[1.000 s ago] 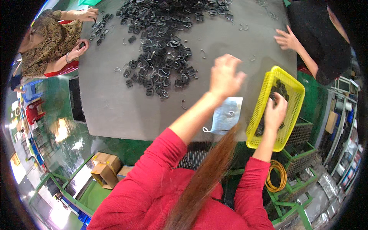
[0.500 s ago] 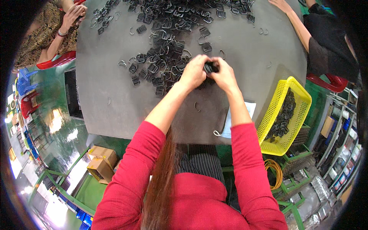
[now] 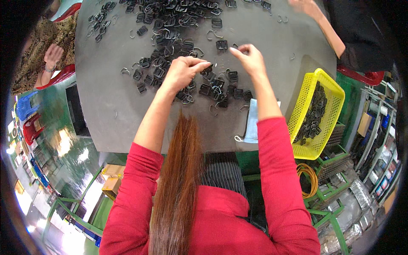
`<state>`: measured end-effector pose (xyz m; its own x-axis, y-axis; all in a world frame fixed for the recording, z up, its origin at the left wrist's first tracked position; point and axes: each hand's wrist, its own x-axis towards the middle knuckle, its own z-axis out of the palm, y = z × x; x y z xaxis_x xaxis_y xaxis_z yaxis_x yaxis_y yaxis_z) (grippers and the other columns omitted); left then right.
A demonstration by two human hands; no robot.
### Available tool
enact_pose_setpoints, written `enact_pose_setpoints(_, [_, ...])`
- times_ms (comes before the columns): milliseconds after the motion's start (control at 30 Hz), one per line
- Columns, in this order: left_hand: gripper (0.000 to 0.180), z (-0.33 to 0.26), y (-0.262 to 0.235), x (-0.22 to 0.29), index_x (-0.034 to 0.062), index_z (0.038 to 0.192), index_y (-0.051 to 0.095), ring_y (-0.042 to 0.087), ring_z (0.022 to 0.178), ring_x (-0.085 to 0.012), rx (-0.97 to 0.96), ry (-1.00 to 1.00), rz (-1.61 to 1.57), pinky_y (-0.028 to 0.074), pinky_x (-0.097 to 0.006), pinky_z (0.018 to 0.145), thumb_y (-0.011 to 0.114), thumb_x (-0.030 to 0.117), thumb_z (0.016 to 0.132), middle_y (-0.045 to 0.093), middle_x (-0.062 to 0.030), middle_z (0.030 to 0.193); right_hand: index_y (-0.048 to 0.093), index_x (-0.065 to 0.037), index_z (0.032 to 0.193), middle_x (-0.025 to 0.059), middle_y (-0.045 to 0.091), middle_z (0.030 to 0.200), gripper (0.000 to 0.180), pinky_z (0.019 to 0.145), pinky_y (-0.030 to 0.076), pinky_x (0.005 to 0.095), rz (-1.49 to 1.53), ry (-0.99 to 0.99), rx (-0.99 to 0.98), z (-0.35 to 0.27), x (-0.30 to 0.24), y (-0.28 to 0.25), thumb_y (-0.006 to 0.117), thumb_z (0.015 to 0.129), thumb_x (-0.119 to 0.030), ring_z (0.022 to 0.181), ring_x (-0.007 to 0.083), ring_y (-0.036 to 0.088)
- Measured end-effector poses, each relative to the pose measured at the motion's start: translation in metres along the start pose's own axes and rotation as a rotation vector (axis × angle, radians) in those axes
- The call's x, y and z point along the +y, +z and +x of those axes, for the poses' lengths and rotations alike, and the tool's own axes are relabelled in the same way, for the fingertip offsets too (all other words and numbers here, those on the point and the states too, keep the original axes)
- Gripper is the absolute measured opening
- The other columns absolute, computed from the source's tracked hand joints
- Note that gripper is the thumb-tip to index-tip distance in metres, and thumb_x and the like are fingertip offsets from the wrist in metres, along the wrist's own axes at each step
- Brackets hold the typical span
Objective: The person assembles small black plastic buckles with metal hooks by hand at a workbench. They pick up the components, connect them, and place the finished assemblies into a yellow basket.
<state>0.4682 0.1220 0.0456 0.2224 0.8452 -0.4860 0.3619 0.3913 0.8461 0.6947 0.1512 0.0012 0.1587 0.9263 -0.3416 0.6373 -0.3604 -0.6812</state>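
My left hand [image 3: 182,73] has thumb and fingers pinched together on a black plastic buckle [image 3: 207,69], only part of which shows. To its right my right hand [image 3: 251,63] is raised over the table, thumb and forefinger drawn close; what is between them, if anything, is too small to make out. A single black buckle [image 3: 221,44] with a slotted frame lies just beyond the hands. Below and between them, several more buckles [image 3: 216,90] are scattered, some with bent metal wire hooks [image 3: 213,110] near them.
A large pile of buckles [image 3: 170,21] and wire hooks covers the far middle of the grey table [image 3: 110,89]. A light blue face mask [image 3: 251,125] lies by my right forearm. At right stands a yellow basket [image 3: 302,123] holding black buckles. Co-workers' hands [image 3: 53,54] show at both far sides.
My hands, together around black buckles before, have come apart: the left moved left, the right slightly up. Buckles now show on the table beneath them. The co-workers' hands have moved.
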Motion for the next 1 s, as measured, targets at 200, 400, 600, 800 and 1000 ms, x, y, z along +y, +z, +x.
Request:
enact_pose_setpoints(200, [0.022, 0.0, -0.004, -0.02, 0.0024, 0.09, 0.067, 0.056, 0.069, -0.0057, -0.029, 0.11, 0.029, 0.044, -0.021, 0.062, 0.066, 0.023, 0.083, 0.064, 0.0001, 0.078, 0.06, -0.007, 0.091, 0.0104, 0.066, 0.088, 0.032, 0.073, 0.05, 0.0345, -0.077, 0.054, -0.142, 0.009, -0.039, 0.021, 0.069, 0.076, -0.035, 0.094, 0.0246, 0.063])
enact_pose_setpoints(400, [0.02, -0.021, -0.015, -0.027, 0.0025, 0.094, 0.065, 0.06, 0.076, -0.0082, -0.004, 0.057, 0.266, 0.047, -0.024, 0.067, 0.067, 0.019, 0.083, 0.064, 0.0002, 0.084, 0.055, -0.014, 0.101, -0.0003, 0.061, 0.088, 0.021, 0.06, 0.047, 0.0207, 1.114, 0.169, -0.434, -0.046, 0.006, -0.035, 0.063, 0.081, -0.01, 0.082, 0.0103, 0.061])
enact_pose_setpoints(600, [0.023, -0.013, 0.0, -0.033, 0.0031, 0.093, 0.068, 0.062, 0.08, -0.0111, 0.054, 0.172, 0.35, 0.048, -0.026, 0.074, 0.069, 0.021, 0.078, 0.068, -0.0046, 0.086, 0.06, -0.009, 0.095, 0.0075, 0.062, 0.087, 0.041, 0.076, 0.047, 0.0394, -0.332, -0.201, -0.172, -0.06, 0.01, -0.011, 0.077, 0.066, -0.031, 0.086, 0.0265, 0.061])
enact_pose_setpoints(800, [0.023, -0.018, -0.013, -0.043, 0.0045, 0.095, 0.066, 0.055, 0.068, -0.0085, 0.01, -0.016, 0.214, 0.045, -0.023, 0.065, 0.068, 0.022, 0.079, 0.064, -0.0002, 0.08, 0.061, -0.008, 0.08, -0.0013, 0.059, 0.073, 0.018, 0.055, 0.04, 0.0221, 0.701, 0.16, -0.521, -0.069, 0.044, -0.04, 0.073, 0.073, -0.019, 0.068, 0.0069, 0.053])
enact_pose_setpoints(1000, [0.015, -0.025, -0.008, -0.017, 0.0079, 0.091, 0.067, 0.05, 0.068, -0.0018, -0.153, -0.19, -0.062, 0.039, -0.02, 0.06, 0.065, 0.02, 0.083, 0.061, 0.0046, 0.077, 0.061, -0.01, 0.092, 0.0056, 0.062, 0.082, 0.027, 0.069, 0.047, 0.0309, -0.068, -0.069, -0.417, -0.077, 0.032, -0.023, 0.073, 0.07, -0.021, 0.08, 0.0177, 0.06])
